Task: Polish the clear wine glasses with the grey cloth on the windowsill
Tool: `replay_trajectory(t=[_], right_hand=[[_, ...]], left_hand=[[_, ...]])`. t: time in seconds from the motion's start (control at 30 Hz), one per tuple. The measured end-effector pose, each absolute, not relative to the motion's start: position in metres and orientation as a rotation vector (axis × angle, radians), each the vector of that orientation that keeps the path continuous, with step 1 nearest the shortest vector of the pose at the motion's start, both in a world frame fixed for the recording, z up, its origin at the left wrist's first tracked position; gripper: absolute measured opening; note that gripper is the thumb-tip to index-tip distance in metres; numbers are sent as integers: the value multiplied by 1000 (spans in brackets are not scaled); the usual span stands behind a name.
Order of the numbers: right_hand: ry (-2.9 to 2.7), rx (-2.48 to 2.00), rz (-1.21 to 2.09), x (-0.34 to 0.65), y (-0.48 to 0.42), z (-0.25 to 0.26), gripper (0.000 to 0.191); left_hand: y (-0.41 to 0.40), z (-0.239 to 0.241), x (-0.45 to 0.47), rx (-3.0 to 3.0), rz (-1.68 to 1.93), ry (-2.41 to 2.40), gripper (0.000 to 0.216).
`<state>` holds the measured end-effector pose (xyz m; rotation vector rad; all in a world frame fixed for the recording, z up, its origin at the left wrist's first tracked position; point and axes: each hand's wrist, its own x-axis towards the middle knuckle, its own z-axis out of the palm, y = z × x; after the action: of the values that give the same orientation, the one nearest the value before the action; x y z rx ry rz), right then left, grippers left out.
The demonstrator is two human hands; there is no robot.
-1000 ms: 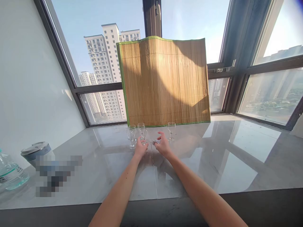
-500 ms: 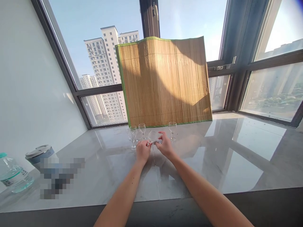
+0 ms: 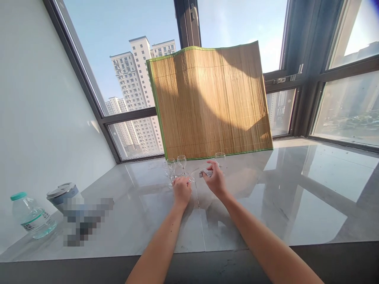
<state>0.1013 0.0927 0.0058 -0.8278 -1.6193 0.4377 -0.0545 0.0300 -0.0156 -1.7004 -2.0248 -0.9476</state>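
Note:
My left hand (image 3: 182, 190) is closed around a clear stemmed glass (image 3: 193, 174), which shows faintly at its fingertips, tilted to the right; the rest of it is hidden by the hand. Close by on the right, my right hand (image 3: 215, 180) pinches a crumpled greyish-white cloth (image 3: 205, 173), a little apart from the glass. Several clear stemmed glasses stand just beyond my left hand, among them one glass (image 3: 181, 159) upright near the mat. Behind my right hand stands another glass (image 3: 220, 156), partly covered by the fingers.
A bamboo mat (image 3: 213, 102) with green edging leans upright against the window. On the left of the glossy grey tiled ledge (image 3: 254, 213) stand a water bottle (image 3: 34, 221) with a teal cap and a lidded cup (image 3: 63, 193). Beside them is a pixelated patch.
My right hand has drawn away to the right with the cloth, leaving a gap between the hands. My left hand keeps its hold on the glass. The view has shifted slightly.

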Motion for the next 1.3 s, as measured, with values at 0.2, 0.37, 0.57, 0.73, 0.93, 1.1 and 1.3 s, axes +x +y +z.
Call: replay_trajectory(t=[0.2, 0.37, 0.57, 0.73, 0.93, 1.1, 1.3], right_hand=[[-1551, -1038, 526, 116, 110, 3, 46], [-1675, -950, 938, 115, 113, 1, 47], [-1665, -711, 1351, 117, 107, 7, 57], [-1404, -618, 1532, 122, 106, 12, 63], [-1092, -779, 1402, 121, 114, 7, 62], [-1319, -942, 1428, 111, 113, -4, 67], [-1531, -830, 1559, 99, 101, -9, 73]], left_hand=[[31, -17, -55, -1746, -946, -1971, 30], [34, -18, -58, -1773, -951, -1973, 31], [32, -16, -60, -1800, -986, -1999, 27], [33, -18, -57, -1806, -1161, -2062, 24], [38, -20, -60, -1602, -1413, -2112, 22], [43, -17, -60, -1746, -1648, -2206, 22], [47, -22, -54, -1953, -1754, -2223, 26]])
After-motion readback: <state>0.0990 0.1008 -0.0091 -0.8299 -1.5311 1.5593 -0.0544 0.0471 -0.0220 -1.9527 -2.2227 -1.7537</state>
